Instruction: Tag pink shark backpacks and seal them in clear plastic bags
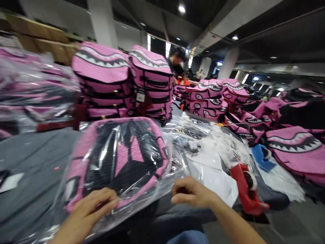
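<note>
In front of me a pink and black backpack (pixel 146 122) lies back side up inside a clear plastic bag (pixel 154 193). Its dark mesh back panel shows through the shiny film. My left hand (pixel 92 206) is at the near left edge of the bagged backpack, fingers curled on the plastic film. By the bag's near right corner is my right hand (pixel 190 193), its fingers bent inward and closed. Whether film lies between those fingers is too unclear to see.
Stacks of pink shark-mouth backpacks (pixel 101 64) stand behind. Plastic-wrapped backpacks (pixel 35 84) are at left. Printed clear bags (pixel 188 135) lie to the right, near a red tape dispenser (pixel 243 193) and a blue one (pixel 262 157). A person (pixel 179 66) is at the back.
</note>
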A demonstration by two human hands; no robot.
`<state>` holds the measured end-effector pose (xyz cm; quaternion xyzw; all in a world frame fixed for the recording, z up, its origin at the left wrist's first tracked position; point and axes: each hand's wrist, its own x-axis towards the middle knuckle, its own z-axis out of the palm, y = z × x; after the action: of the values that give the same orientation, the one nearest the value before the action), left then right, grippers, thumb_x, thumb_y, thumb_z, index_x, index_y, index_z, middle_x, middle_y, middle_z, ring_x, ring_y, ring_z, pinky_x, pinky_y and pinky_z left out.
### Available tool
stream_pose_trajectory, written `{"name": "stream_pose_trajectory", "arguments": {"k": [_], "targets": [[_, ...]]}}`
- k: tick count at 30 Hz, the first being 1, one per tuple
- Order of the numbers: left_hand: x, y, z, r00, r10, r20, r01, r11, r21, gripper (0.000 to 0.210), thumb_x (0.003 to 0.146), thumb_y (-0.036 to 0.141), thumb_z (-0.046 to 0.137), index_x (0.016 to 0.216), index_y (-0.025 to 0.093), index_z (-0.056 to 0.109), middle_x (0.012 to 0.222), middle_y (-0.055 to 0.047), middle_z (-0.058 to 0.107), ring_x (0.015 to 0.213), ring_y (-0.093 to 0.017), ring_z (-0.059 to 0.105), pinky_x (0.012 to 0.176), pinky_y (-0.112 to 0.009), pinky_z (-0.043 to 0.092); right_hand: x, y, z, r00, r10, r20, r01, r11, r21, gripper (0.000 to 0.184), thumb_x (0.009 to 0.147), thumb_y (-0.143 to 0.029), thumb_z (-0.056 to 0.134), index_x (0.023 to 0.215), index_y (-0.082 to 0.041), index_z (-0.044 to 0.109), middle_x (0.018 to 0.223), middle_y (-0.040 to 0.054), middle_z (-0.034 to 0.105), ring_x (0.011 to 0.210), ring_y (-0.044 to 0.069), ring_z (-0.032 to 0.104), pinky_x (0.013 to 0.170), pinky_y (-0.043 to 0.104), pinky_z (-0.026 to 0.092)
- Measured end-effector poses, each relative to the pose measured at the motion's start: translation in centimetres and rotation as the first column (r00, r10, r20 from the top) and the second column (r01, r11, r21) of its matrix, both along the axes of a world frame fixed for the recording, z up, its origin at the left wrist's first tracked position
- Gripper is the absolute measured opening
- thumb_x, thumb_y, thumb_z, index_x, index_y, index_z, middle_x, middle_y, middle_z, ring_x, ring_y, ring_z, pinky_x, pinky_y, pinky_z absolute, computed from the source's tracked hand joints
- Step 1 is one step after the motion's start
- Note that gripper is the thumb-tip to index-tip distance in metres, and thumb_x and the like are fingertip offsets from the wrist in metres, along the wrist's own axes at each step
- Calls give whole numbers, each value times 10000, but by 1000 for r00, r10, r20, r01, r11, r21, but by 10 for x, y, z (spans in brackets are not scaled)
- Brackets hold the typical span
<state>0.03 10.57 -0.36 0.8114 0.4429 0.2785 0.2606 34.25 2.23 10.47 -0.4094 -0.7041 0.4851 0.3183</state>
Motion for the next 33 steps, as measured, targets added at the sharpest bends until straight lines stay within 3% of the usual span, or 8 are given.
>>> {"name": "stream_pose_trajectory", "arguments": {"k": [3, 7, 12, 16, 20, 27, 30, 33], "targets": [[4, -1, 2, 997, 54, 54, -49, 994, -97, 568, 842, 777, 490, 652, 264, 645, 750, 16, 693, 782, -210, 617, 738, -310, 486, -26, 59, 24, 885, 240, 400, -361, 895, 262, 332, 988, -465, 601, 792, -197, 587, 703, -56, 505, 628, 92, 443, 590, 223, 316], [11, -3, 1, 995, 72, 65, -65, 992, -104, 543, 829, 762, 492, 645, 272, 639, 758, 11, 692, 786, -217, 609, 748, -316, 467, -58, 108, 12, 622, 203, 756, -609, 733, 303, 221, 996, -319, 633, 809, -207, 598, 791, -40, 614, 733, 103, 542, 567, 236, 256], [7, -5, -5, 996, 67, 55, -62, 994, -91, 508, 856, 717, 472, 663, 277, 638, 772, 11, 691, 796, -218, 605, 779, -330, 464, -63, 127, 2, 480, -57, 876, -400, 874, 276, 412, 808, -532, 820, 1000, -229, 617, 791, -35, 668, 679, 138, 570, 555, 256, 205], [9, -6, -8, 994, 88, 57, -83, 993, -87, 492, 862, 701, 478, 663, 275, 625, 765, 13, 679, 787, -217, 591, 766, -331, 450, -51, 114, 8, 528, -214, 822, -252, 884, 393, 435, 800, -537, 835, 976, -215, 602, 856, -9, 674, 739, 150, 583, 579, 255, 220], [13, -7, -5, 994, 93, 49, -89, 993, -73, 462, 881, 667, 497, 674, 278, 635, 764, 22, 673, 790, -212, 597, 783, -335, 453, -59, 93, -6, 618, -45, 785, -452, 796, 402, 383, 825, -518, 817, 917, -224, 588, 867, -27, 630, 791, 135, 566, 572, 252, 217], [-25, -24, 8, 990, 139, -1, -137, 981, 138, 368, 893, 646, 546, 844, 331, 731, 1219, -19, 731, 1269, -304, 560, 1088, -465, 397, -72, 103, -23, 561, 57, 826, -432, 871, 233, 540, 664, -596, 895, 783, -214, 533, 765, -60, 533, 662, 110, 462, 562, 261, 162], [-49, -28, 6, 969, 238, -69, -210, 937, 278, 402, 880, 696, 536, 876, 361, 757, 1191, -22, 753, 1311, -353, 537, 1120, -557, 331, -69, 100, -25, 669, 15, 743, -383, 864, 328, 530, 647, -565, 915, 780, -210, 545, 774, -48, 543, 701, 128, 493, 577, 247, 225], [-58, -23, -3, 967, 249, -51, -232, 947, 222, 445, 904, 704, 493, 871, 341, 747, 1179, -24, 751, 1228, -309, 609, 1092, -501, 383, -50, 70, -26, 873, -41, 485, -230, 844, 485, 424, 759, -549, 846, 880, -217, 612, 917, 19, 625, 847, 184, 587, 686, 261, 406]]}}
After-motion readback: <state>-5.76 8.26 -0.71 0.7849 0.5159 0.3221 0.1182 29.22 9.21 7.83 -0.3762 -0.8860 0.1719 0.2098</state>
